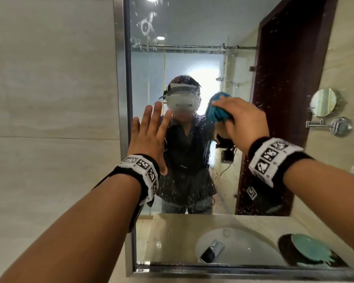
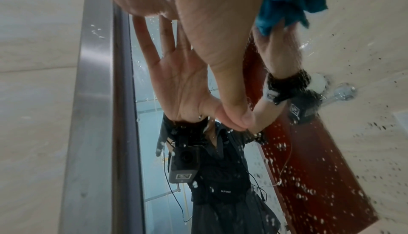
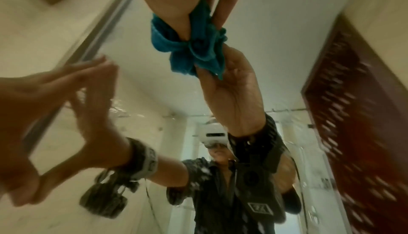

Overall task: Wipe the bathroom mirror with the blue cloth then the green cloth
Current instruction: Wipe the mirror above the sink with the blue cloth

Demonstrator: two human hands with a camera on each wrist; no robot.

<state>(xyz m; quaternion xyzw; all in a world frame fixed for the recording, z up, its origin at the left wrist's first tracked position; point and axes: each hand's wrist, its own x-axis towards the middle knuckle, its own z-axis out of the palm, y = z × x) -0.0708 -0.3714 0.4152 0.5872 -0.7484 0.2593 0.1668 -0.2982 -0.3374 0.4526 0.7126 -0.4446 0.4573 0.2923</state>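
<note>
The bathroom mirror (image 1: 192,58) is speckled with water drops and smears. My right hand (image 1: 241,119) grips a bunched blue cloth (image 1: 217,113) and holds it against the glass right of centre. The right wrist view shows my fingers (image 3: 172,7) curled into the blue cloth (image 3: 192,49), which meets its own reflection. My left hand (image 1: 151,127) lies flat on the glass near the left frame, fingers straight and spread; its palm (image 2: 198,19) is close in the left wrist view. A green cloth (image 1: 311,250) appears only as a reflection at the mirror's lower right.
A steel frame (image 1: 121,78) borders the mirror, with beige wall tile (image 1: 49,99) to its left. A round swing-arm mirror (image 1: 324,102) sticks out from the right wall. The glass reflects a basin with a tap (image 1: 213,250) and a dark door (image 1: 284,99).
</note>
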